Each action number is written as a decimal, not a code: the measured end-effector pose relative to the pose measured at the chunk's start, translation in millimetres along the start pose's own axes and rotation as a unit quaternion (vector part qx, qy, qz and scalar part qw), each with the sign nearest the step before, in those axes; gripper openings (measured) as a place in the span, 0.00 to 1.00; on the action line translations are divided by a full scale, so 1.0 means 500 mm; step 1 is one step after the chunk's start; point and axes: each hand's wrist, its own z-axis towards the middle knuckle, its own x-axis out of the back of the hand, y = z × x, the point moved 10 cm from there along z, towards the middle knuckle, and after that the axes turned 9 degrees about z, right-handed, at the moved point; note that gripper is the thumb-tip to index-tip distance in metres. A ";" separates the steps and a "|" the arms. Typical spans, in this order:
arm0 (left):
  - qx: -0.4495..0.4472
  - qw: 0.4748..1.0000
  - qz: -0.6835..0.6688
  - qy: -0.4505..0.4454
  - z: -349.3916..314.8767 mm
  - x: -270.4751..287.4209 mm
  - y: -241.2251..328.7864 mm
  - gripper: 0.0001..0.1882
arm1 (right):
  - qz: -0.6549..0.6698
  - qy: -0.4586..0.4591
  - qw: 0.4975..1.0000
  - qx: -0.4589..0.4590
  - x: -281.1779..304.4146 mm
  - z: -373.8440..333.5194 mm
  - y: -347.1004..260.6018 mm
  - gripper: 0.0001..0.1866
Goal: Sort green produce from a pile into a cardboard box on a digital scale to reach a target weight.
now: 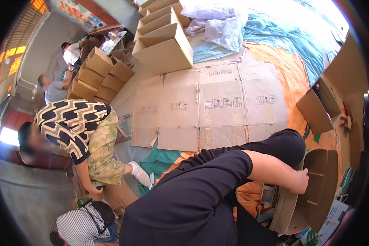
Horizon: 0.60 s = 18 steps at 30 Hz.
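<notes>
My left arm, in a short black sleeve, reaches across to the right over my bent black-trousered knee (289,143). My left hand (300,181) is closed on the upper edge of an open cardboard box (286,211), its fingers curled over the wall. The brown inside of the box faces up, with two short yellowish strips (315,174) showing in it. My right hand does not show. Beside the box, close below my forearm, lies a small grey device with a dark display (268,194).
Flattened cardboard sheets (221,102) cover the floor ahead, beside orange (270,55) and teal tarps. Open cartons (164,47) stand at the back, another (319,104) at right. Stacked cartons (96,74) stand at left, where several people work, one in a patterned shirt (76,121) bending close by.
</notes>
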 end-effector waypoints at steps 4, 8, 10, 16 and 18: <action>-0.003 1.000 -0.013 -0.005 -0.005 0.004 0.004 0.15 | 0.029 0.004 0.999 0.017 -0.002 0.054 -0.054 0.27; 0.001 0.999 0.002 -0.033 0.000 -0.015 0.003 0.16 | 0.059 0.013 0.998 0.029 0.002 0.087 -0.106 0.26; 0.013 0.999 0.013 -0.032 0.001 -0.019 -0.002 0.17 | 0.072 0.024 0.996 0.035 0.014 0.095 -0.129 0.26; -0.022 0.997 -0.012 -0.074 0.012 -0.012 0.005 0.15 | 0.076 0.104 0.991 0.040 0.150 0.027 -0.203 0.25; 0.028 0.997 -0.026 -0.070 -0.009 -0.018 -0.035 0.13 | 0.052 0.155 0.986 0.037 0.257 -0.048 -0.241 0.25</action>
